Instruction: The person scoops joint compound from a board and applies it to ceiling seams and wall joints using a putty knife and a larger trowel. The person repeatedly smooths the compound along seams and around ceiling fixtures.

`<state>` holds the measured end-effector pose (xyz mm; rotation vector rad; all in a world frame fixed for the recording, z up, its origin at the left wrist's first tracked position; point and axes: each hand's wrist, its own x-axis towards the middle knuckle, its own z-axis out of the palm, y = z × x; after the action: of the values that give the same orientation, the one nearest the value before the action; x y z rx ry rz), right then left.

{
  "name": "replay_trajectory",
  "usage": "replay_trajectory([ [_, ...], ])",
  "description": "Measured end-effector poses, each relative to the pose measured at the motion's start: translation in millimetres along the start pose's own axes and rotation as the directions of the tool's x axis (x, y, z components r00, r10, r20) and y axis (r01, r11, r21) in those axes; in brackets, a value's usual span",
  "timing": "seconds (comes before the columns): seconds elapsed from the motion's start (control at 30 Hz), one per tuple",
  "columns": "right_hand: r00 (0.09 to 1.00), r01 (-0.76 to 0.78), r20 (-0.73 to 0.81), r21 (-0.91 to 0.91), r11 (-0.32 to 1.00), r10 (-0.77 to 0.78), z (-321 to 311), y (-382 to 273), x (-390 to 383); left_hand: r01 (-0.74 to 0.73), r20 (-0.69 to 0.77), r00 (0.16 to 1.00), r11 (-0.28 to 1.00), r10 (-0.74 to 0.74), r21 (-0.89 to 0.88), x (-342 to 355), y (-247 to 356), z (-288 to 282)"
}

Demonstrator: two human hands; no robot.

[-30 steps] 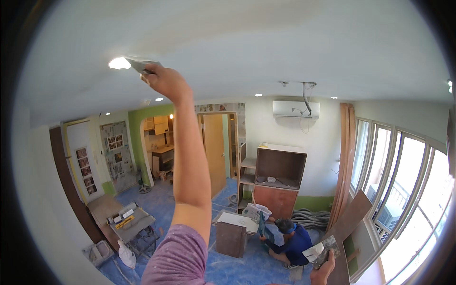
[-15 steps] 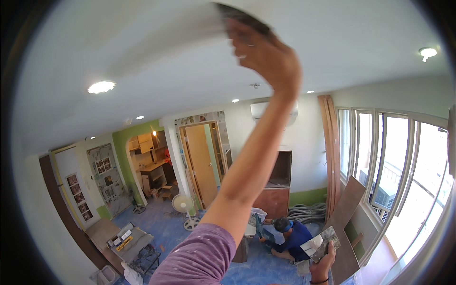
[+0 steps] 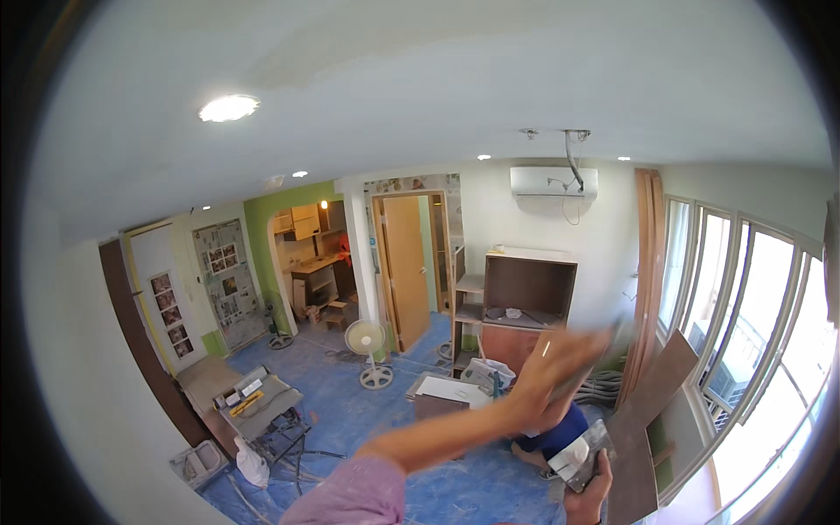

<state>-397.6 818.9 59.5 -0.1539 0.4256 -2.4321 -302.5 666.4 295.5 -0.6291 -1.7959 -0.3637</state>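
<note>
My left arm, in a purple sleeve, reaches across the middle toward the right. Smeared by motion, my left hand (image 3: 560,367) is closed round a flat trowel (image 3: 618,339) with a greyish blade. At the lower right my right hand (image 3: 591,492) grips a rectangular metal plate (image 3: 591,444) by its edge. A patch of white putty (image 3: 570,457) lies on that plate. The trowel is above the plate and apart from it. Overhead, the pale ceiling (image 3: 420,79) carries a faint beige patch. My left forearm and hand partly cover a crouching person in blue (image 3: 560,429).
A standing fan (image 3: 366,339) stands on the blue-covered floor (image 3: 341,407). Tools lie on a grey workbench (image 3: 262,411) at the left. Beyond my arm are a brown cabinet (image 3: 530,284) and a low table (image 3: 446,391). A leaning board (image 3: 652,394) is near the windows.
My left hand has come down from the ceiling with the trowel, toward the plate. My view has turned downward and a little left. The right hand still holds the plate.
</note>
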Motion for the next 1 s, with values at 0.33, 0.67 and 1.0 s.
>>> replay_trajectory([
  [0.33, 0.728, -0.678, 0.148, 0.017, 0.735, 0.669, 14, 108, 35, 0.415, 0.394, 0.805, 0.896, -0.443, 0.16, -210, 76, -74],
  [0.67, 0.736, -0.652, 0.186, -0.062, 0.755, 0.651, 80, 147, 58, 0.688, -0.488, 0.719, 0.408, -0.495, 0.6, -197, 48, -207],
  [1.0, 0.797, -0.561, 0.271, -0.002, 0.828, 0.54, 89, 118, 70, 0.069, -0.917, 0.363, 0.977, 0.164, 0.202, 194, -86, -298],
])
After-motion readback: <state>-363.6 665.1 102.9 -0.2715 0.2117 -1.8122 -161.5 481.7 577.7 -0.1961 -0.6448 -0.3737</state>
